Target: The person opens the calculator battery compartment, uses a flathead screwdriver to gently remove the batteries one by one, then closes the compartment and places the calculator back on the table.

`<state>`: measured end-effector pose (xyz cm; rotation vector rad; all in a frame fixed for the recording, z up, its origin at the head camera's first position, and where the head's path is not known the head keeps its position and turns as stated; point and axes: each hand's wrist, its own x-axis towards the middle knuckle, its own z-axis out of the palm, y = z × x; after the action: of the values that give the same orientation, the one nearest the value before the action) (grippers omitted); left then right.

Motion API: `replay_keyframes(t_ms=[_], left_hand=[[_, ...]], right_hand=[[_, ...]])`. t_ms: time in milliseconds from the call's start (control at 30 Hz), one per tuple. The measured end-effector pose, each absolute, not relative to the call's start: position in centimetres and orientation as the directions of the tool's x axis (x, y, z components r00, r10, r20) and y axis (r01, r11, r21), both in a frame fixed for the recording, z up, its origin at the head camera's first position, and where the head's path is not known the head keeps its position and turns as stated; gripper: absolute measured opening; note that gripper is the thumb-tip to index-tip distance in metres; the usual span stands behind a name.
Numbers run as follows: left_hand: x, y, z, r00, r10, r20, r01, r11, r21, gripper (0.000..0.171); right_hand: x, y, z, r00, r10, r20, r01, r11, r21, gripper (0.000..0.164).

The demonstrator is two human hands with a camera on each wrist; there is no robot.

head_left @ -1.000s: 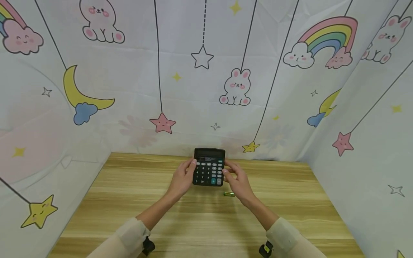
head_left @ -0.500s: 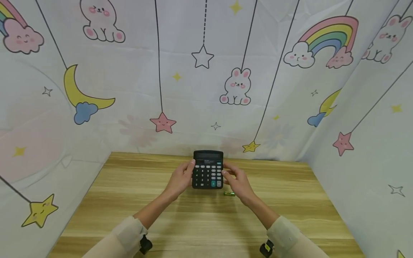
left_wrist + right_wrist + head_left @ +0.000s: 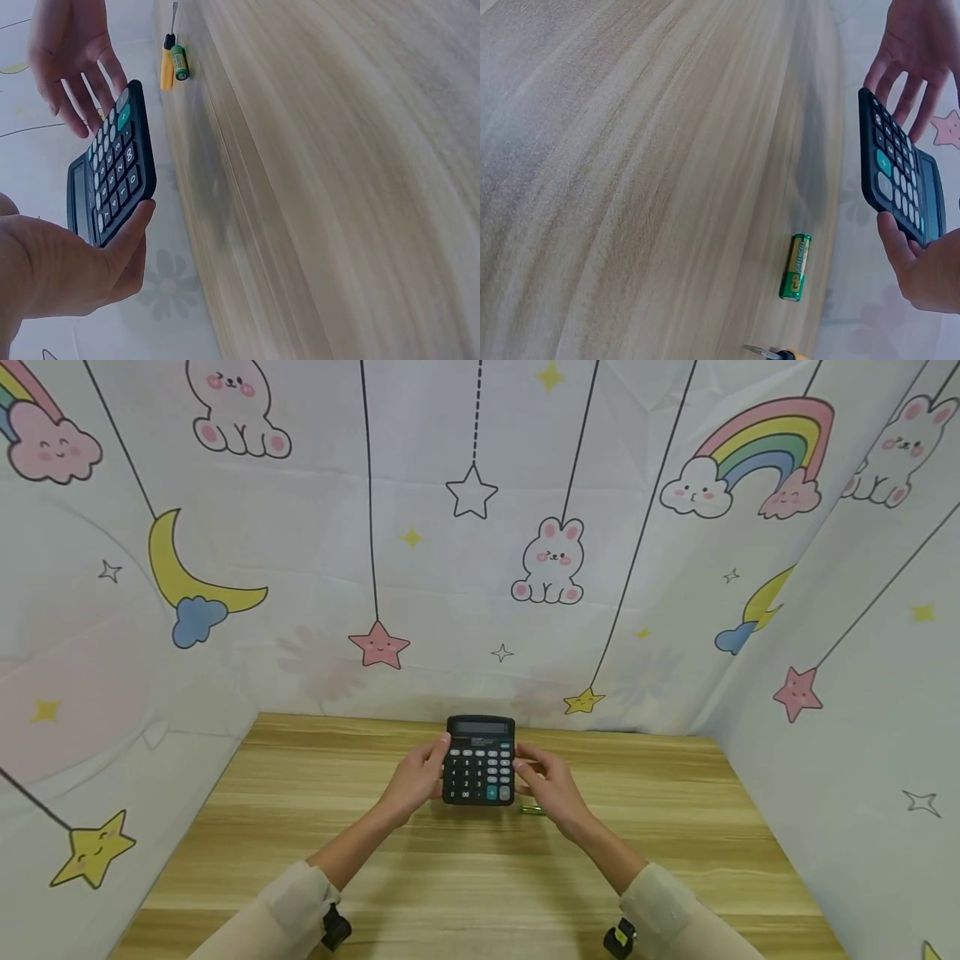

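Observation:
A black calculator (image 3: 472, 777) with white keys and one teal key is held up above the table, its face tilted toward me. My left hand (image 3: 411, 781) grips its left edge, thumb at the front. At the right edge, my right hand (image 3: 555, 789) holds it lightly, with thumb and fingers at the rim; the fingers behind it are partly hidden. A small mark shows at the right end of the display. Below the right hand lies a green battery (image 3: 796, 268) on the table. Beside the battery is a screwdriver (image 3: 167, 64) with a yellow handle, hidden in the head view.
The wood-grain table (image 3: 480, 893) reaches back to a white cloth wall (image 3: 420, 568) printed with rabbits, stars and rainbows. Similar cloth closes off both sides. A small black device (image 3: 336, 928) sits at each wrist, below the pale sleeves.
The calculator has come down slightly and shifted a little left, with both hands at its edges. A mark now appears on its display. The battery has stayed in place.

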<state>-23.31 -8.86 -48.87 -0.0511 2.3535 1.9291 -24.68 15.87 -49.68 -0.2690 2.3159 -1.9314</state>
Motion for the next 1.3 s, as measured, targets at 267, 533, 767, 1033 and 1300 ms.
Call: replay_keyframes(t_ms=[267, 533, 767, 1033, 1300], left_hand=[[-23.3, -9.1, -49.0, -0.992, 0.055, -0.114, -0.101, 0.195, 0.976, 0.076], [-23.2, -9.5, -49.5, -0.986, 0.060, -0.158, -0.141, 0.224, 0.964, 0.084], [-23.0, -9.8, -49.9, -0.981, 0.084, -0.174, -0.152, 0.219, 0.964, 0.084], [-23.1, -9.8, -50.7, -0.977, 0.092, -0.194, -0.168, 0.234, 0.958, 0.082], [-23.1, -9.8, -51.5, -0.978, 0.063, -0.198, -0.173, 0.286, 0.943, 0.080]], right_hand=[[-24.6, 15.8, -50.2, -0.976, -0.218, 0.016, -0.053, 0.163, -0.985, 0.047], [-24.6, 15.6, -51.0, -0.973, -0.229, -0.021, -0.017, 0.163, -0.987, 0.048], [-24.3, 15.4, -51.4, -0.968, -0.249, -0.029, -0.018, 0.185, -0.983, 0.048], [-24.1, 15.3, -52.1, -0.969, -0.241, -0.060, 0.011, 0.201, -0.980, 0.049], [-23.9, 15.2, -52.4, -0.963, -0.257, -0.076, 0.028, 0.184, -0.983, 0.053]])
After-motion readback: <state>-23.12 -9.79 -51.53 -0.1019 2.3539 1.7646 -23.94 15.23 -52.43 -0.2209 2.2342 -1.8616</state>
